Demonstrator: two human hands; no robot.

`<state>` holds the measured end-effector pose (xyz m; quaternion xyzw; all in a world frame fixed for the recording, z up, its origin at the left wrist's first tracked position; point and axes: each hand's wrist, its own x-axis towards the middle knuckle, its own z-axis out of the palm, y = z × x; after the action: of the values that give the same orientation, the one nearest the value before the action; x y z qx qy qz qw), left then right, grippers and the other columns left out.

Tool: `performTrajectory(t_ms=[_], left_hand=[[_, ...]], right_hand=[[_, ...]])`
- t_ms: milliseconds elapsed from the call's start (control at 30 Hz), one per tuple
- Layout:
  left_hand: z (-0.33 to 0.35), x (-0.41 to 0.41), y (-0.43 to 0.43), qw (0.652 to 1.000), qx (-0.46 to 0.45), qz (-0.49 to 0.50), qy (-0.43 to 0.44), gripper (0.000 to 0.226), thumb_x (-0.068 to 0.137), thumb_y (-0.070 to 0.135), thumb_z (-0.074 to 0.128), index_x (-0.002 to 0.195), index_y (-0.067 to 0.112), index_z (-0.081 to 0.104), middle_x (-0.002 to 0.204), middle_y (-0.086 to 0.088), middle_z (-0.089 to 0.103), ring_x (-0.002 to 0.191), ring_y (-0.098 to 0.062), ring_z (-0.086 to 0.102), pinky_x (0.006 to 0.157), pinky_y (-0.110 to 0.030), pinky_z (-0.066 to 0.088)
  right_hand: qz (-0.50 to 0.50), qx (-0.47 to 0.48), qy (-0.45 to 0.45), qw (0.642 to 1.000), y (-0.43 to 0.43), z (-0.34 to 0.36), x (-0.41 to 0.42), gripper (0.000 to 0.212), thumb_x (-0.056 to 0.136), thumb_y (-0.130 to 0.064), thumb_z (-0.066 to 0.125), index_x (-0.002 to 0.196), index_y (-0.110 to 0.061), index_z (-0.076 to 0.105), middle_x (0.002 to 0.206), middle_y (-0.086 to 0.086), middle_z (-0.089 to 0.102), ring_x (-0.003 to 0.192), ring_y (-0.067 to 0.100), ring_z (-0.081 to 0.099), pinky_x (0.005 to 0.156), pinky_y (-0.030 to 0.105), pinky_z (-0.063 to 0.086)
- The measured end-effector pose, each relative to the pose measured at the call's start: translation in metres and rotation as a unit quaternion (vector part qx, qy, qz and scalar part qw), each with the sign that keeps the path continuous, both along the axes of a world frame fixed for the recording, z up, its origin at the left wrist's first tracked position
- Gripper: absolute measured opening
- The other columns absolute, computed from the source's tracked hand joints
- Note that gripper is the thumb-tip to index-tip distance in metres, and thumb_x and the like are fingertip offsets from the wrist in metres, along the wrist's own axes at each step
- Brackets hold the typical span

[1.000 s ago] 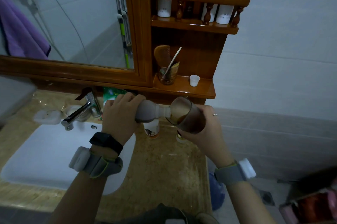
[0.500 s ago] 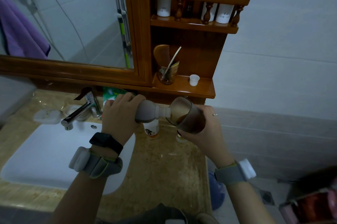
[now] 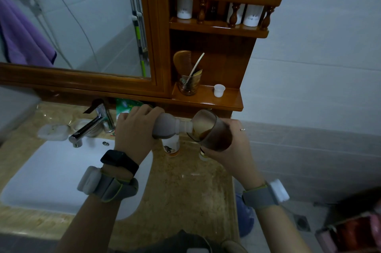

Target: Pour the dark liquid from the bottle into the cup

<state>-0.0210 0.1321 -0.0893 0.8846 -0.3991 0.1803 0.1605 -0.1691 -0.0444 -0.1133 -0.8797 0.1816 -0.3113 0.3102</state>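
Note:
My left hand (image 3: 134, 129) grips a plastic bottle (image 3: 167, 126) lying almost on its side, its white neck pointing right into the mouth of the cup. My right hand (image 3: 233, 145) holds a translucent brownish cup (image 3: 212, 131), tilted with its mouth toward the bottle. Dark liquid sits in the cup's lower part. Both are held in the air above the stone counter (image 3: 185, 186), just below the wooden shelf.
A white sink (image 3: 51, 174) with a chrome tap (image 3: 88, 127) lies to the left. A small white bottle (image 3: 171, 146) stands on the counter under the hands. The wooden shelf (image 3: 208, 100) holds a glass with a comb and a small white cup (image 3: 219, 89). The tiled wall is on the right.

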Motion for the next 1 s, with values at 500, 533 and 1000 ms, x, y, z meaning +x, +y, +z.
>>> performTrajectory(t_ms=[500,533,1000], left_hand=[[-0.001,0.001,0.001,1.000,0.000,0.003,-0.016,0.061,0.051,0.009,0.081,0.108,0.014,0.061,0.097,-0.014,0.064,0.089,-0.037,0.058,0.072,-0.047,0.042],[-0.001,0.001,0.001,1.000,0.002,0.004,-0.016,0.061,0.051,0.009,0.081,0.108,0.014,0.061,0.097,-0.013,0.064,0.089,-0.037,0.058,0.072,-0.047,0.042],[-0.001,0.001,0.002,1.000,0.003,0.003,-0.019,0.060,0.051,0.013,0.081,0.108,0.015,0.061,0.097,-0.013,0.063,0.089,-0.036,0.058,0.072,-0.046,0.041]], right_hand=[[0.000,0.006,0.009,1.000,0.004,0.006,-0.001,0.064,0.059,-0.019,0.087,0.112,-0.005,0.054,0.112,0.015,0.058,0.106,0.028,0.055,0.090,0.044,0.049],[0.005,0.005,0.006,1.000,0.004,0.007,-0.001,0.064,0.059,-0.020,0.087,0.112,-0.007,0.054,0.111,0.013,0.058,0.105,0.026,0.055,0.088,0.042,0.049],[-0.010,0.025,0.012,1.000,0.003,0.001,-0.002,0.065,0.058,-0.025,0.087,0.113,-0.015,0.053,0.111,0.007,0.060,0.103,0.022,0.058,0.087,0.044,0.052]])
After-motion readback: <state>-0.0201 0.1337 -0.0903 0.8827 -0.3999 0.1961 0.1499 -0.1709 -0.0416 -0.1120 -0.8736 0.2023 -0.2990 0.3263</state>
